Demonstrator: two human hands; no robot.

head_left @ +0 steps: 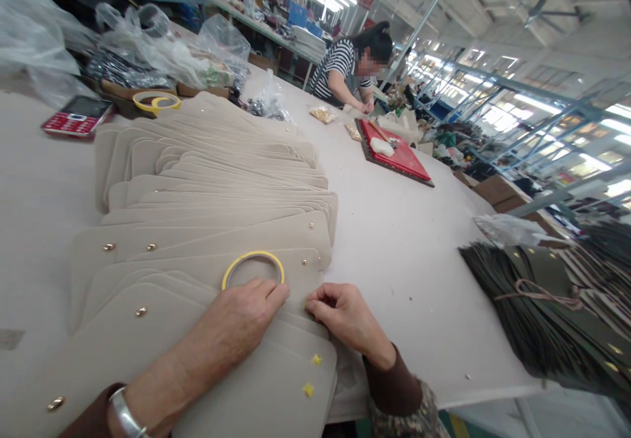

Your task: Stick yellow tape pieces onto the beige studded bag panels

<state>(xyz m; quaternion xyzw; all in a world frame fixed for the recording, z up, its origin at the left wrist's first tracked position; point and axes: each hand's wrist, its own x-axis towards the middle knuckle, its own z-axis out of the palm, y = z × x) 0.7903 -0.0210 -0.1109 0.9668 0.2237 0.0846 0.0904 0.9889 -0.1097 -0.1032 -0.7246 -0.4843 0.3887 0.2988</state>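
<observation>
My left hand (241, 319) is closed on a thin roll of yellow tape (280, 267), which stands up beyond its knuckles. My right hand (350, 319) is pinched at the right edge of the beige panels, thumb against forefinger. Whatever sits between those fingertips is too small to make out. Beneath both hands lie overlapping beige panels (211, 188) with rounded corners, fanned out across the table. Gold metal studs (141, 312) show on several of them. On the nearest panel, two small yellow tape pieces (308, 389) are stuck near the right edge.
A red phone (79, 117), more yellow tape rolls (156, 101) and plastic bags (148, 43) lie at the back left. Across the white table (384, 254) is a red board (394, 155), with a co-worker (340, 70) bending behind. Tied dark panels (532, 300) lie at right.
</observation>
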